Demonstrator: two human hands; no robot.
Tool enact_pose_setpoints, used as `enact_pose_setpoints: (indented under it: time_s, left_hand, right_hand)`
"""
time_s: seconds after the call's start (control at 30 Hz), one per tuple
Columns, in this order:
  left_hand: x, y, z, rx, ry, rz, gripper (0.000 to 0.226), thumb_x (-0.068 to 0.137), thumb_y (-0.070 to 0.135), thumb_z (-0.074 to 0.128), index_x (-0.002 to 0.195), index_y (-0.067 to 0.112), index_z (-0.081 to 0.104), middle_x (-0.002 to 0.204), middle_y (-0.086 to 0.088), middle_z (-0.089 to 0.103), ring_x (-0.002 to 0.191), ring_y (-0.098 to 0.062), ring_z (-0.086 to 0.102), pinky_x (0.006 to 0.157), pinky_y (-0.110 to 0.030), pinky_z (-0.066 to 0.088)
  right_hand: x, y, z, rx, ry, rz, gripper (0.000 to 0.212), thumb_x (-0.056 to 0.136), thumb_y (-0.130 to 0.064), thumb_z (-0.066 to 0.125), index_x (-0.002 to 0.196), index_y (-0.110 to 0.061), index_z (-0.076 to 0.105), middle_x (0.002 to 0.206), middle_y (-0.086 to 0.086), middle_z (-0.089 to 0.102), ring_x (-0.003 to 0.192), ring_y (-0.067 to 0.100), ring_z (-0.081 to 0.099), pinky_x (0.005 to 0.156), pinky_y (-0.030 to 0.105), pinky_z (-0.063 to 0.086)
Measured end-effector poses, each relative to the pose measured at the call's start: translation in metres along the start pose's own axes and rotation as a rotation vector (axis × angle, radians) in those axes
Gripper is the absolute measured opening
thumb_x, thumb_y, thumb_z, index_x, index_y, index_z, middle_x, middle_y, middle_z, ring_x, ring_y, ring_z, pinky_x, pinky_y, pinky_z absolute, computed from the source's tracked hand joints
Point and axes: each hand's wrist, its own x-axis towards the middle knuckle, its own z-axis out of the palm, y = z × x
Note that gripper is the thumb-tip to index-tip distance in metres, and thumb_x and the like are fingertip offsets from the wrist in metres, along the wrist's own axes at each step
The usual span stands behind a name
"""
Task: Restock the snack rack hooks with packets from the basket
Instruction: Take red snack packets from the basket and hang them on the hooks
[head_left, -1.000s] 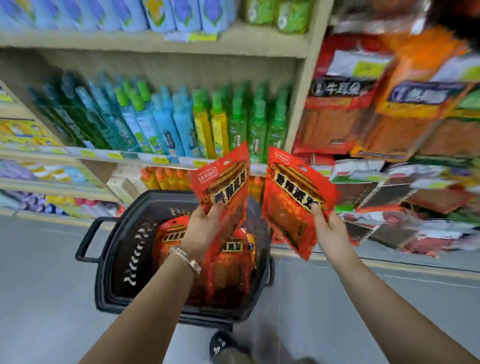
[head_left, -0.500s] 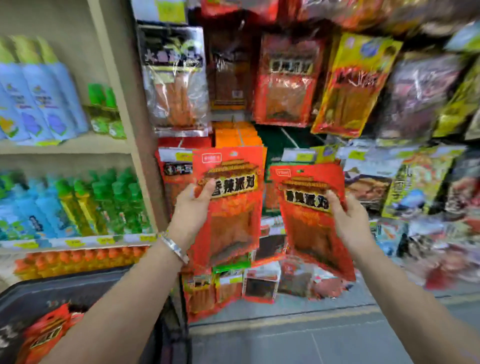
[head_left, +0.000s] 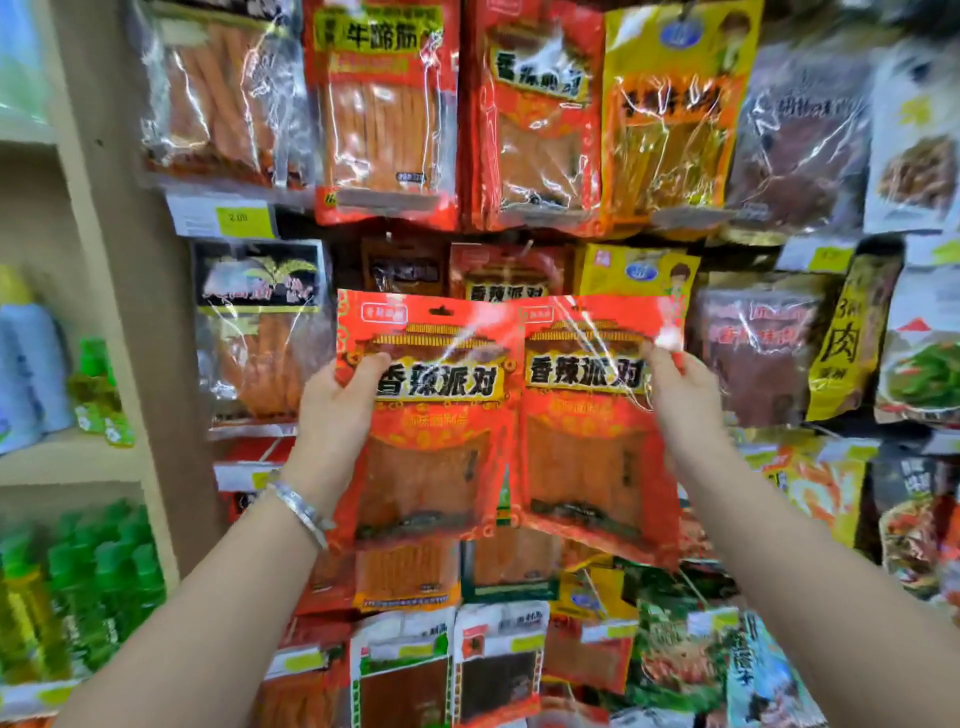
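I hold two matching red snack packets upright, side by side, in front of the snack rack (head_left: 524, 249). My left hand (head_left: 337, 410), a silver bracelet on its wrist, grips the left red packet (head_left: 431, 447) by its left edge. My right hand (head_left: 680, 400) grips the right red packet (head_left: 587, 457) by its upper right edge. The packets' inner edges overlap slightly. Each has a hang hole at its top. Behind them hangs a row of packets of the same red kind (head_left: 498, 280), partly hidden. The basket is out of view.
Hanging snack packets fill the rack above, below and to the right. A beige shelf upright (head_left: 119, 291) borders the rack on the left, with green bottles (head_left: 93, 582) on shelves beyond it. A yellow price tag (head_left: 239, 217) sits at the upper left.
Both hands have lifted the two packets from over the basket up to the rack and brought them together. The view has swung up and right; the basket has left the frame.
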Motion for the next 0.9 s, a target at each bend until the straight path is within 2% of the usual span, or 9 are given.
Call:
enact_pose_setpoints:
  time_s: [0.07, 0.2, 0.3, 0.37, 0.43, 0.57, 0.73, 0.83, 0.9]
  left_hand:
    - [0.012, -0.002, 0.01, -0.03, 0.005, -0.014, 0.023, 0.085, 0.028, 0.06, 0.065, 0.018, 0.063, 0.059, 0.006, 0.064, 0.056, -0.012, 0.061, 0.05, -0.021, 0.046]
    - [0.034, -0.008, 0.025, -0.051, 0.014, -0.032, 0.016, 0.079, 0.032, 0.063, 0.074, 0.017, 0.062, 0.074, -0.01, 0.06, 0.068, -0.022, 0.058, 0.062, -0.034, 0.044]
    - [0.047, -0.013, 0.032, -0.055, 0.033, -0.01, 0.02, 0.084, 0.027, 0.062, 0.066, 0.018, 0.065, 0.062, 0.001, 0.066, 0.056, -0.015, 0.061, 0.052, -0.024, 0.047]
    - [0.053, -0.015, 0.038, -0.083, 0.046, -0.002, 0.021, 0.086, 0.023, 0.06, 0.066, 0.017, 0.065, 0.057, 0.006, 0.067, 0.05, -0.009, 0.062, 0.045, -0.018, 0.047]
    - [0.059, -0.017, 0.044, -0.112, 0.058, -0.003, 0.021, 0.087, 0.019, 0.06, 0.066, 0.017, 0.065, 0.055, 0.006, 0.066, 0.048, -0.008, 0.062, 0.042, -0.017, 0.046]
    - [0.068, -0.021, 0.05, -0.111, 0.036, -0.048, 0.015, 0.085, 0.024, 0.061, 0.071, 0.018, 0.064, 0.06, 0.001, 0.068, 0.054, -0.015, 0.065, 0.047, -0.023, 0.05]
    - [0.077, -0.026, 0.054, -0.072, 0.06, -0.06, 0.017, 0.081, 0.027, 0.063, 0.065, 0.021, 0.063, 0.06, -0.002, 0.064, 0.054, -0.019, 0.062, 0.053, -0.028, 0.049]
    - [0.078, -0.028, 0.056, -0.047, 0.057, -0.049, 0.017, 0.082, 0.028, 0.063, 0.066, 0.021, 0.061, 0.062, -0.003, 0.063, 0.056, -0.02, 0.062, 0.054, -0.029, 0.049]
    - [0.077, -0.028, 0.058, -0.057, 0.048, -0.051, 0.017, 0.082, 0.028, 0.062, 0.066, 0.022, 0.06, 0.065, -0.005, 0.062, 0.057, -0.02, 0.062, 0.053, -0.029, 0.049]
  right_hand:
    - [0.022, -0.002, 0.016, 0.055, -0.018, 0.021, 0.022, 0.089, -0.033, 0.056, 0.092, -0.013, 0.065, 0.083, -0.004, 0.058, 0.074, 0.008, 0.051, 0.069, 0.028, 0.041]
    - [0.059, -0.007, 0.049, 0.098, -0.089, 0.006, 0.017, 0.09, -0.028, 0.057, 0.075, -0.02, 0.06, 0.076, -0.009, 0.058, 0.078, 0.012, 0.052, 0.074, 0.029, 0.042]
    - [0.079, -0.009, 0.07, 0.12, -0.1, -0.025, 0.02, 0.09, -0.026, 0.056, 0.088, -0.008, 0.062, 0.08, -0.006, 0.056, 0.083, 0.014, 0.052, 0.076, 0.032, 0.044]
    - [0.091, -0.011, 0.081, 0.139, -0.1, -0.032, 0.023, 0.09, -0.025, 0.057, 0.092, -0.004, 0.063, 0.08, -0.007, 0.056, 0.079, 0.016, 0.056, 0.068, 0.033, 0.043]
    - [0.101, -0.01, 0.089, 0.18, -0.142, 0.003, 0.015, 0.09, -0.026, 0.056, 0.078, -0.017, 0.06, 0.066, -0.004, 0.047, 0.063, 0.016, 0.046, 0.058, 0.032, 0.035]
    - [0.113, -0.005, 0.099, 0.231, -0.196, 0.115, 0.016, 0.086, -0.025, 0.055, 0.072, -0.023, 0.05, 0.066, 0.001, 0.043, 0.067, 0.018, 0.045, 0.063, 0.031, 0.036]
    - [0.122, 0.008, 0.103, 0.157, -0.213, 0.073, 0.01, 0.085, -0.025, 0.055, 0.082, -0.017, 0.05, 0.064, -0.001, 0.039, 0.063, 0.017, 0.041, 0.059, 0.03, 0.031]
    - [0.126, 0.016, 0.1, 0.129, -0.254, 0.058, 0.011, 0.09, -0.027, 0.055, 0.089, -0.017, 0.056, 0.075, 0.001, 0.049, 0.073, 0.018, 0.047, 0.061, 0.028, 0.035]
    - [0.127, 0.019, 0.099, 0.035, -0.247, -0.019, 0.022, 0.091, -0.031, 0.057, 0.105, -0.015, 0.062, 0.097, 0.001, 0.059, 0.093, 0.02, 0.056, 0.074, 0.027, 0.039]
